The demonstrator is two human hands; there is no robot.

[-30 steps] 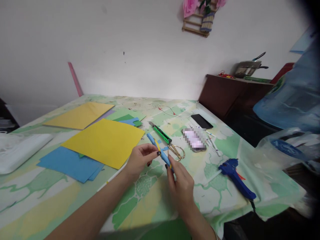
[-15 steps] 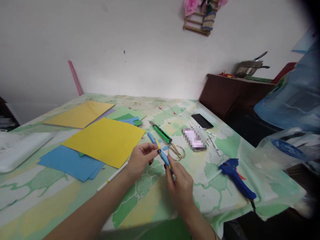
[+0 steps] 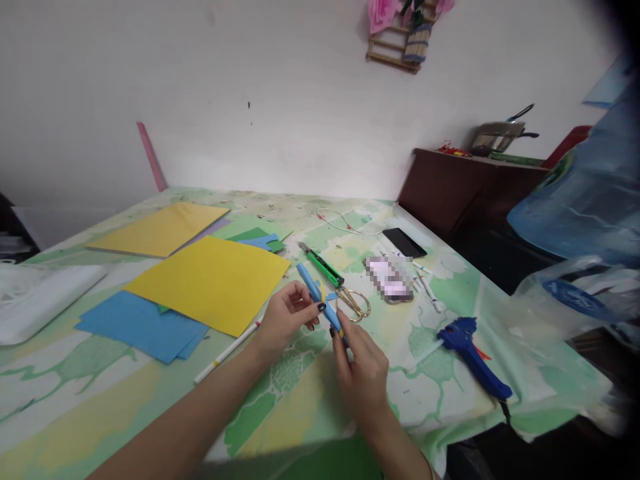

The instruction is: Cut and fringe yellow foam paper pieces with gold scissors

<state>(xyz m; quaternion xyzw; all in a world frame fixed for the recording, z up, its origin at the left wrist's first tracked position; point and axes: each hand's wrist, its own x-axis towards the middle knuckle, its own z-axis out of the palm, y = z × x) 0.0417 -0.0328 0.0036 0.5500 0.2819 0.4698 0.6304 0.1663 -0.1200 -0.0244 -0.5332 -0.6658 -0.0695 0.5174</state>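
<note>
Above the cloth-covered bench point(image 3: 295, 393), I have a slim blue roll point(image 3: 331, 317) slanting, a thin yellow strip point(image 3: 323, 291) curling off it. My right hand point(image 3: 365, 373) has its fingers closed round the near end; the left hand point(image 3: 287, 317), bent inward, sets its thumb against the roll, fingers curled, whether gripping I cannot tell. Leftward lies a flat yellow sheet point(image 3: 213, 283); behind, a pale wall point(image 3: 300, 100)

No readable text, brand, number or sign. Blue oval label point(image 3: 575, 297) on clear plastic bag point(image 3: 525, 310), right side of frame: any lettering too blurred. Lit phone screen point(image 3: 384, 279), right of centre: partly pixelated, illegible. Glue gun point(image 3: 475, 360), lower right: any marking too small.
</note>
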